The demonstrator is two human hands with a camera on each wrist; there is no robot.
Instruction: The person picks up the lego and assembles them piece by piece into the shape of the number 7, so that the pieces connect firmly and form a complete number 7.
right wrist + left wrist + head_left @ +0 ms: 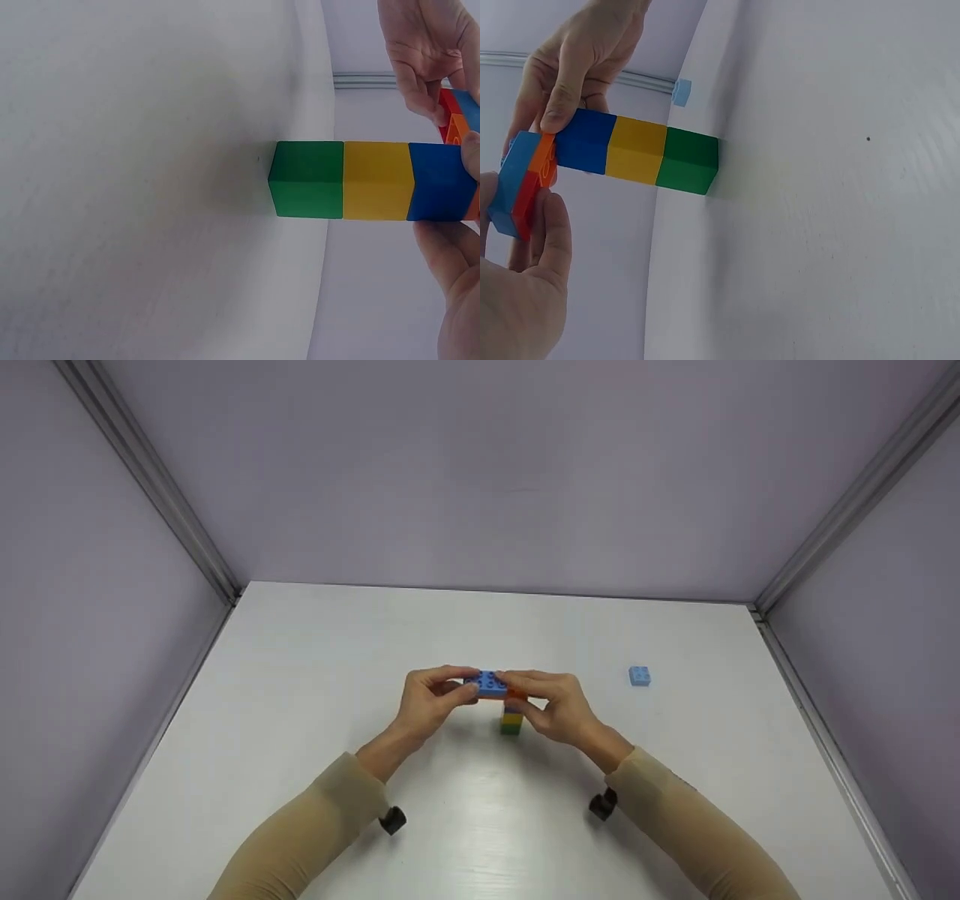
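Observation:
A tower of toy building bricks stands on the white table, with a green brick (307,180), a yellow brick (377,181) and a dark blue brick (586,141) stacked upward. On top sits an orange brick (541,157) that juts out leftward. Over it lies a studded blue brick (491,682), with a red brick (526,202) under its left part. My left hand (429,701) pinches the blue brick's left end between thumb and fingers. The right hand (553,701) grips the orange brick at the tower's top, partly covering it.
A small light blue brick (639,676) lies apart on the table (337,637), to the right of the tower. Pale walls (510,472) with metal corner rails enclose the table's back and sides. A black device (392,820) hangs at the left wrist, another (602,804) at the right.

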